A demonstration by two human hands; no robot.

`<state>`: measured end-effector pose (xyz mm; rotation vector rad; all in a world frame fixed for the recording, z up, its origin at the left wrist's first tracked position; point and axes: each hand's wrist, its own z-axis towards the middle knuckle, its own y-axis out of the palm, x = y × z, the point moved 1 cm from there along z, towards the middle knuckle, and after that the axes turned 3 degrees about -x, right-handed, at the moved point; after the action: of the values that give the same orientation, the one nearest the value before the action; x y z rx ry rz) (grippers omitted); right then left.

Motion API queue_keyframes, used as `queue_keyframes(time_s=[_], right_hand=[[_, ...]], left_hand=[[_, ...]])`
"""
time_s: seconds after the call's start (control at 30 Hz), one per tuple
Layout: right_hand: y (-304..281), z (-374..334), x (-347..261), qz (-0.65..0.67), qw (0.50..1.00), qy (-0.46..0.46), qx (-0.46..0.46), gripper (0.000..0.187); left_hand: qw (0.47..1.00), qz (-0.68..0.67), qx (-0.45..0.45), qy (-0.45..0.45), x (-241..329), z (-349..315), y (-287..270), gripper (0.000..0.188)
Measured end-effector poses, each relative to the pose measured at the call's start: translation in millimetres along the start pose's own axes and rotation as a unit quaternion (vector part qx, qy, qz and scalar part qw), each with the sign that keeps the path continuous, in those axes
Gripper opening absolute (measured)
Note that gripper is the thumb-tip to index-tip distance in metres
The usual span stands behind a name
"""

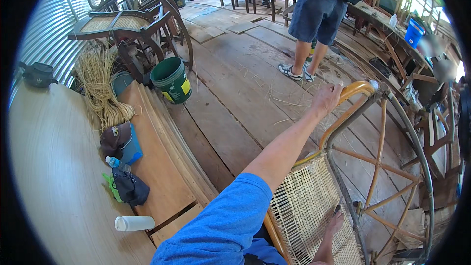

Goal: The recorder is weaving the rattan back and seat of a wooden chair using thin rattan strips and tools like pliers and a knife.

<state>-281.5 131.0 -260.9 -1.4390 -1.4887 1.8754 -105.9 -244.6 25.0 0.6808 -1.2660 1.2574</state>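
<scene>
A cane chair lies tilted in front of me, with a bent rattan frame (pixel 333 122) and a woven cane panel (pixel 301 201). My left hand (pixel 327 99), at the end of a blue-sleeved arm, grips the frame's curved upper rail. Lower down, my right hand (pixel 335 222) rests over the weave, its fingers closed on a small dark tool (pixel 337 210) with a thin tip. What kind of tool it is cannot be made out. The left part of the weave shows open, loose strands; the rest is a closer lattice. Crossed rattan braces (pixel 380 162) span the frame's right side.
Stacked boards (pixel 162 157) at left bear a cap (pixel 115 137), a dark pouch (pixel 130 186) and a white bottle (pixel 134 223). Beyond are a cane bundle (pixel 103 88), a green bucket (pixel 171 81) and wooden chairs (pixel 117 24). A person (pixel 319 14) stands ahead; a workbench (pixel 387 29) runs right.
</scene>
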Motion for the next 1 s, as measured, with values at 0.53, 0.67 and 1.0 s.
queue_keyframes(time_s=[0.53, 0.67, 1.0], right_hand=[[-3.8, -0.6, -4.1, -0.025, 0.999, 0.006, -0.024, 0.054], [-2.4, -2.8, -5.7, -0.028, 0.999, 0.000, -0.030, 0.054], [0.9, -0.8, -6.5, -0.012, 0.999, 0.033, -0.007, 0.053]], left_hand=[[1.000, 0.018, -0.007, -0.001, -5.7, 3.3, 3.2, 0.059], [0.999, 0.023, -0.028, -0.005, 3.7, -2.7, -6.6, 0.059], [0.999, 0.019, -0.006, 0.035, -5.5, 0.8, 3.1, 0.055]])
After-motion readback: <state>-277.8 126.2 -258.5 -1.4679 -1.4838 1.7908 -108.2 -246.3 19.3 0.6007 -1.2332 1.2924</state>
